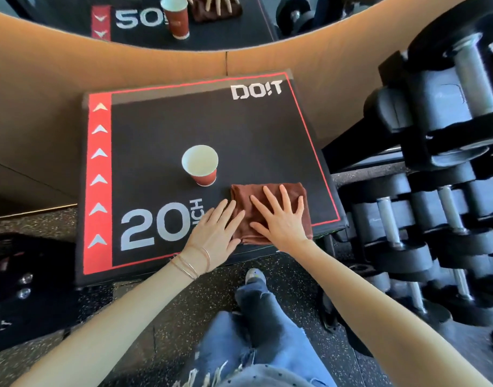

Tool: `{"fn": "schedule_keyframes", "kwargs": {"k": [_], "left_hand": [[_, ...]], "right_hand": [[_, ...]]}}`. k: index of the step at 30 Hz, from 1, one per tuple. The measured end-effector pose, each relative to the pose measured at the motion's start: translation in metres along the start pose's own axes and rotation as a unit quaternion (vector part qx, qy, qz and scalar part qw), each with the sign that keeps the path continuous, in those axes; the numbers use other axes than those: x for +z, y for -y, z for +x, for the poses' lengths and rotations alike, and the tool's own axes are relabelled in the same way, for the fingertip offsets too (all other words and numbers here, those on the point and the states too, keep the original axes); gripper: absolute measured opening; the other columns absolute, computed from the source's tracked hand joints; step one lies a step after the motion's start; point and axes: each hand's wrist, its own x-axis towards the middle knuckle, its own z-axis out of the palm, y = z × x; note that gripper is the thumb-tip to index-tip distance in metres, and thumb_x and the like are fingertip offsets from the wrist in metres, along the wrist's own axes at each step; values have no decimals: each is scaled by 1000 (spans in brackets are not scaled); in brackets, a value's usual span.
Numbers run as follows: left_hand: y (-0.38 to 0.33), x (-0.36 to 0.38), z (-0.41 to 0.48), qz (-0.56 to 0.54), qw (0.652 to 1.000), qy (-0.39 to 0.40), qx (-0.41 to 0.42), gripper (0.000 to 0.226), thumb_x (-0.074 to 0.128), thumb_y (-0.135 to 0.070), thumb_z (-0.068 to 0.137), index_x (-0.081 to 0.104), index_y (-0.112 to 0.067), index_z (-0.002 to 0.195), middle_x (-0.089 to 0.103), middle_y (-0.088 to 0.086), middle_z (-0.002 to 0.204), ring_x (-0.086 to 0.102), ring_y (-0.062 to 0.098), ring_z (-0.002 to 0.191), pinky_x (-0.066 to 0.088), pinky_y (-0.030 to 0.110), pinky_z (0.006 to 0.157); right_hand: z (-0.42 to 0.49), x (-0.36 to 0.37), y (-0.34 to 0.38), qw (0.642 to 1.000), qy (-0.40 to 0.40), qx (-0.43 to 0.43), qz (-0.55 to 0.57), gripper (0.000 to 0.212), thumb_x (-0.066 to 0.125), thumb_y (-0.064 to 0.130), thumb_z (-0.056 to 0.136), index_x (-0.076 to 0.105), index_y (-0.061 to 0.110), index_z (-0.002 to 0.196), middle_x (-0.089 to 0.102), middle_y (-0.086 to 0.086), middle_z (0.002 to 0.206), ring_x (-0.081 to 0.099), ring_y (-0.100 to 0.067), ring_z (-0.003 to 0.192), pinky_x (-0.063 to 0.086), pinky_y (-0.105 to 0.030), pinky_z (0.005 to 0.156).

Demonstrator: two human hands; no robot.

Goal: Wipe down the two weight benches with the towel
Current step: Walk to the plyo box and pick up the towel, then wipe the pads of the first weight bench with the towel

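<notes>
Two hands are down on the job in the head view, both flat. Your right hand (pixel 279 219) presses on top of the folded brown towel (pixel 294 191), palm down, fingers straight and spread wide, nothing gripped. Your left hand (pixel 216 233) lies flat on the box top just left of it, fingers straight and close together, tips touching the towel's left edge, also gripping nothing. Thin bracelets (pixel 191 265) sit on that wrist. The towel lies at the near right corner of the black padded box (pixel 239 127), inside its red border line, close to the near edge. The box top carries a red strip with white arrows down its left side, "20 INCH" near left and "DO!T" far right. One red paper cup (pixel 200 166) stands upright near the middle of the box, apart from the towel, to its far left; you cannot tell whether it holds anything. A tan wall panel (pixel 72 74) runs behind the box, and a mirror (pixel 239 37) above it repeats the cup, towel and fingertips. The dumbbell rack (pixel 449 121) fills the right side, touching or just beside the box's right edge. Speckled dark floor (pixel 161 308) is near, with your jeans leg (pixel 256 311) and shoe (pixel 255 276) just short of the box.
</notes>
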Motion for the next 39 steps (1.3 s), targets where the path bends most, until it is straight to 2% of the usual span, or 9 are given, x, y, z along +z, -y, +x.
{"fn": "schedule_keyframes", "kwargs": {"k": [5,8,11,17,21,26,30,35,39], "left_hand": [[6,-2,1,-4,999,2,49,63,42,-43,94,21,-16,148,21,13,155,20,29,143,26,41,112],[12,-3,1,1,996,-18,90,64,52,-41,90,32,-14,144,32,15,151,30,30,139,34,42,109],[25,0,1,16,989,0,145,65,35,-41,96,9,-16,149,8,12,158,8,27,146,18,39,116],[68,2,-15,57,978,15,201,66,30,-42,98,-3,-16,149,-1,12,158,-1,27,146,7,38,118],[95,2,-34,86,974,24,208,67,30,-42,97,-2,-14,149,2,15,158,-2,29,146,2,37,118],[100,1,-44,143,960,7,242,68,28,-40,98,-7,-10,148,1,19,157,-1,33,145,0,40,118],[94,-10,-44,197,932,-2,305,70,29,-38,98,-10,-6,147,-1,22,156,-2,36,145,1,44,119],[62,-16,-51,145,911,3,387,72,36,-37,95,-5,-15,149,-1,15,158,-2,31,145,9,40,118],[4,-7,-79,184,828,-6,529,72,32,-41,96,-9,-13,148,-2,17,157,-4,32,145,3,42,119]], "right_hand": [[-15,3,23,989,-140,41,18,45,70,35,83,60,26,125,54,-6,136,44,-38,129,32,-68,99],[-19,7,37,974,-213,76,-3,39,81,22,71,71,24,109,66,-4,119,59,-34,114,46,-62,89],[-24,10,50,963,-238,126,10,36,78,19,73,71,24,108,67,-3,117,60,-33,112,46,-59,90],[-54,20,96,968,-126,216,34,51,63,54,81,54,37,128,50,0,140,40,-36,131,30,-71,96],[-42,11,108,952,-34,293,78,54,51,55,87,37,43,138,28,2,151,18,-34,137,31,-57,102],[-34,-2,139,941,-101,324,13,28,50,18,87,60,25,113,55,-11,117,48,-37,108,45,-43,80],[-58,-12,152,939,-134,312,-54,17,74,10,65,68,20,77,65,-9,83,58,-31,68,45,-31,51],[-143,17,185,912,-125,384,-76,13,72,13,71,65,18,82,65,-11,93,59,-36,80,44,-35,56],[-224,36,229,849,-79,520,-49,24,78,16,68,68,18,89,65,-14,99,59,-39,84,49,-40,58]]}}
